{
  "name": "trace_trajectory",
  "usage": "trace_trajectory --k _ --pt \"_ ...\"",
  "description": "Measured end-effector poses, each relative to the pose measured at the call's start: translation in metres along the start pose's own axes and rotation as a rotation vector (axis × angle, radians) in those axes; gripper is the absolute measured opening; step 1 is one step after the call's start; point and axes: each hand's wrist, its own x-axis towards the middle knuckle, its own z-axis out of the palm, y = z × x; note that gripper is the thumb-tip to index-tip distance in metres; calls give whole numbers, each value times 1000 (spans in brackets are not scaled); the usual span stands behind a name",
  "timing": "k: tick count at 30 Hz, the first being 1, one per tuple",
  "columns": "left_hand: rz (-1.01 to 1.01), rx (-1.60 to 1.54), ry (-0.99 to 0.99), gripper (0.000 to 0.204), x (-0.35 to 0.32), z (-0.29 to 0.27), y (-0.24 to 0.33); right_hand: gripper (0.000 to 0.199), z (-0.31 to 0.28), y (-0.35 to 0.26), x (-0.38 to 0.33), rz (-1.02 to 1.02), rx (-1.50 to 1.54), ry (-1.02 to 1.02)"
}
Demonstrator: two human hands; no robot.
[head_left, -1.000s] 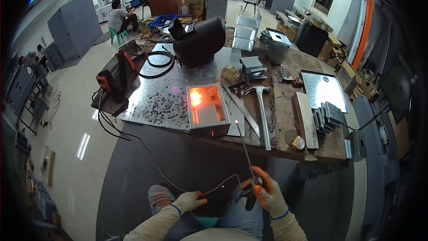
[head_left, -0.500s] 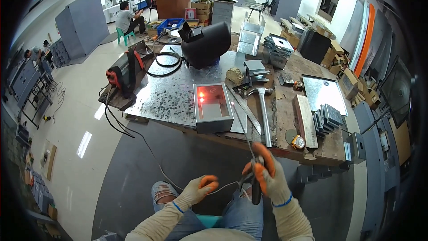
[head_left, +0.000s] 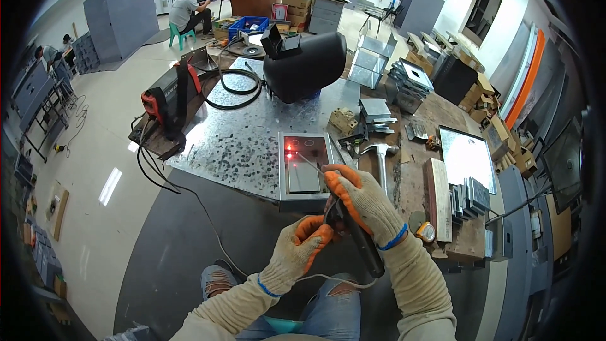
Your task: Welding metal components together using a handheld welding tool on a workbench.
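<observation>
My right hand point(head_left: 363, 199), in a cream work glove with orange-coated fingers, is closed around a black electrode holder point(head_left: 360, 237). From it a thin welding rod point(head_left: 309, 163) points up and left over a grey metal box point(head_left: 303, 204), whose dark front panel or opening shows red light spots. Whether the rod's tip touches the box cannot be told. My left hand point(head_left: 300, 246), gloved alike, has its fingers curled against the front part of the holder; its exact hold is partly hidden. A pale cable point(head_left: 341, 281) hangs below the holder.
A black welding helmet point(head_left: 303, 66) stands behind the box on the metal-topped table point(head_left: 214, 158). A red-and-black welding machine point(head_left: 165, 98) sits left. To the right lie a hammer point(head_left: 382, 163), a tape measure point(head_left: 426, 232), a long bar point(head_left: 439, 199) and stacked metal pieces point(head_left: 470, 197).
My right hand has moved up and left with the holder, bringing the rod over the box. My left hand has come up and right to meet the holder. The view has shifted slightly.
</observation>
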Motion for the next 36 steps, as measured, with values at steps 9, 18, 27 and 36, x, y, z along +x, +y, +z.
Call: trace_trajectory --k 9,18,27,36 --pt "25 -12 102 35 19 -5 2 41 4 5 35 112 -62 -56" --pt "16 10 110 36 20 -10 0 40 3 -15 30 164 -45 -62" --pt "-158 270 -140 40 -21 -10 -10 51 -3 16 -98 -122 303 136" --pt "112 877 -67 35 -63 -6 -14 57 30 113 -220 -146 693 437"
